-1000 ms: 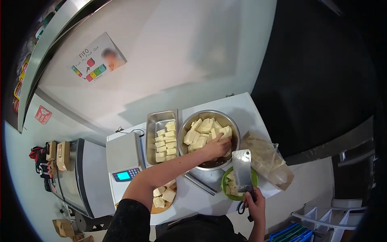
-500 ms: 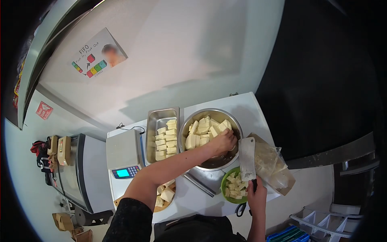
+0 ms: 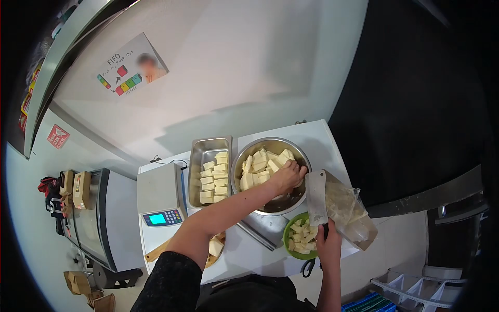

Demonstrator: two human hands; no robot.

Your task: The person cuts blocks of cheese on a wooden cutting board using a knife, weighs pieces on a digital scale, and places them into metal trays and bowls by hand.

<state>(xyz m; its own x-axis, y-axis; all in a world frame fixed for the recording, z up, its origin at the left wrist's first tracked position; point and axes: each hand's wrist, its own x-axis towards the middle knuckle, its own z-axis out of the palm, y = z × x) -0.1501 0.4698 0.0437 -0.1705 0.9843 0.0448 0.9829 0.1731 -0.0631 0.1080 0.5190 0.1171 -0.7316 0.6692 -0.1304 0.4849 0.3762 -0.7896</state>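
My left hand (image 3: 289,177) reaches into a large steel bowl (image 3: 304,156) at its right side, fingers curled down beside pale yellow blocks (image 3: 261,158) that look like butter. What lies under those fingers is hidden. In my right hand (image 3: 329,240) is a cleaver (image 3: 316,197), gripped by its dark handle, blade pointing away from me. The blade overlaps the edge of an opened cardboard box (image 3: 369,234) with a clear plastic bag (image 3: 345,208). Just left of my right hand sits a green bowl (image 3: 286,243) holding smaller pale pieces (image 3: 301,236).
Left of the steel bowl stands a steel pan (image 3: 210,147) with rows of pale blocks. A digital scale (image 3: 158,192) is farther left. My left forearm partly covers a round wooden board (image 3: 156,251) bearing chunks. Scissors (image 3: 308,267) lie at the table's front edge.
My left hand has shifted slightly within the steel bowl, and the forearm now covers more of the wooden board. The cleaver stays in my right hand, nearly unmoved.
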